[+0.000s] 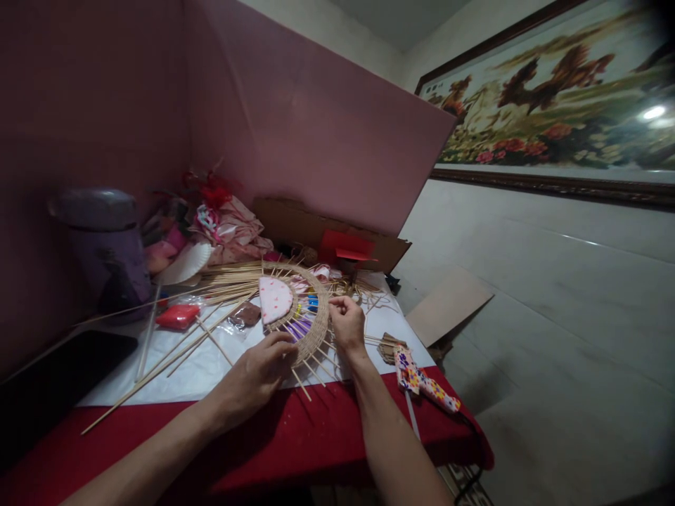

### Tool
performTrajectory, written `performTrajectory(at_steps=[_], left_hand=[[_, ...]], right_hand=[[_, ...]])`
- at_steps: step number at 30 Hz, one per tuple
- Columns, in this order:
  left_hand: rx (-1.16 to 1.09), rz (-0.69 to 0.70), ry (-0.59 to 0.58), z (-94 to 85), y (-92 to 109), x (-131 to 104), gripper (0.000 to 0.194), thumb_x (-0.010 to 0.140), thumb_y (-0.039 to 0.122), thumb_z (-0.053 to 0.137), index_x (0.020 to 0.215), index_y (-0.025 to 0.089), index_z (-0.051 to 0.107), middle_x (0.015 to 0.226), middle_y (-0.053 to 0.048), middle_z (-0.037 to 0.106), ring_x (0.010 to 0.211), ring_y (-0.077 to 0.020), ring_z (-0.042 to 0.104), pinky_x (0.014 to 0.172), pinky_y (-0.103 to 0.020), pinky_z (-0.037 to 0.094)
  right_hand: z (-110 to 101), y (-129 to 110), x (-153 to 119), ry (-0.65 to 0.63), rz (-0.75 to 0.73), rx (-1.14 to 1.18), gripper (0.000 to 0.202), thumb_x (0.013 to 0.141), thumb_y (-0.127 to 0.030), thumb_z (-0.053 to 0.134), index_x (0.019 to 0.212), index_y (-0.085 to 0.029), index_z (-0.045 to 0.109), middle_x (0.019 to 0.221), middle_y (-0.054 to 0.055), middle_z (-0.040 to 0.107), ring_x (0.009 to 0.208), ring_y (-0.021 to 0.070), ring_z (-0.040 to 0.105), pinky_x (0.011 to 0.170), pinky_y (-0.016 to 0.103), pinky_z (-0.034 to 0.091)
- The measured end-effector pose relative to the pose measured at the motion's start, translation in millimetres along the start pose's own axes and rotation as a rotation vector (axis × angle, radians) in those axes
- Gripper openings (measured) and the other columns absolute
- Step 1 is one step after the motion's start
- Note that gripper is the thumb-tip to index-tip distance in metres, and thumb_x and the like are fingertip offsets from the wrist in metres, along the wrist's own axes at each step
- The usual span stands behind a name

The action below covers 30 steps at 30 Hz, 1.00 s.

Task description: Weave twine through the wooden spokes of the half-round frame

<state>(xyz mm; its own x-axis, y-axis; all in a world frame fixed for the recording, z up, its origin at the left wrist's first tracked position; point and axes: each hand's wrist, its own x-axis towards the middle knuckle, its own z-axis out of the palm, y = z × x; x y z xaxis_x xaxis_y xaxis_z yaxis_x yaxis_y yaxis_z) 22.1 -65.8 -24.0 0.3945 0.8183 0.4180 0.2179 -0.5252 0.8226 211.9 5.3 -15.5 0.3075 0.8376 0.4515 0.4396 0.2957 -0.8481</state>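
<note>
A half-round fan of thin bamboo sticks, with a woven twine band [318, 330] near its outer edge, is held upright over the table. At its centre is a half-disc pad [275, 301] of pale fabric with small red spots. My left hand [266, 362] grips the lower part of the fan, fingers curled over the sticks. Beside the band's right edge, my right hand [346, 322] has thumb and fingers pinched together. Whatever lies between those fingertips is too small to make out. Stick ends poke out beyond the band.
Loose bamboo sticks [232, 281] lie at the back left, near a red packet [179, 317] and a brown packet [245, 314]. A flower-patterned glue gun [422, 383] rests at the right edge. A dark phone-like slab [68, 372] and a purple canister [108, 253] are at left.
</note>
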Motion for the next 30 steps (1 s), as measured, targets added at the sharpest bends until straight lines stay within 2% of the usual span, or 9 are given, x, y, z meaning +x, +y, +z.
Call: performTrajectory(at_steps=[6,18,30], left_hand=[[0.062,-0.011,-0.048,-2.7,9,0,0.022,0.079,0.022,0.054,0.096,0.023,0.068,0.108,-0.007,0.060,0.095,-0.0195,0.055,0.083,-0.027,0.043],[0.082,0.027,-0.043,-1.1,7,1,0.020,0.082,0.025,0.050,0.091,0.023,0.068,0.103,-0.007,0.061,0.089,-0.0182,0.055,0.079,-0.027,0.044],[0.057,0.020,-0.039,-1.4,9,3,0.018,0.081,0.026,0.053,0.084,0.023,0.070,0.097,-0.007,0.061,0.084,-0.0162,0.056,0.073,-0.024,0.044]], right_hand=[[1,3,1,0.007,0.002,0.000,0.015,0.067,-0.026,0.050,0.072,-0.015,0.060,0.048,-0.006,0.045,0.045,0.0095,0.040,0.045,0.020,0.032],[-3,-4,0,0.037,0.014,-0.028,0.014,0.067,-0.026,0.049,0.069,-0.016,0.059,0.045,-0.007,0.042,0.043,0.0096,0.040,0.044,0.020,0.032],[-11,-6,0,0.101,-0.026,-0.249,0.016,0.069,-0.026,0.047,0.071,-0.020,0.061,0.048,-0.005,0.048,0.047,0.0131,0.045,0.048,0.022,0.033]])
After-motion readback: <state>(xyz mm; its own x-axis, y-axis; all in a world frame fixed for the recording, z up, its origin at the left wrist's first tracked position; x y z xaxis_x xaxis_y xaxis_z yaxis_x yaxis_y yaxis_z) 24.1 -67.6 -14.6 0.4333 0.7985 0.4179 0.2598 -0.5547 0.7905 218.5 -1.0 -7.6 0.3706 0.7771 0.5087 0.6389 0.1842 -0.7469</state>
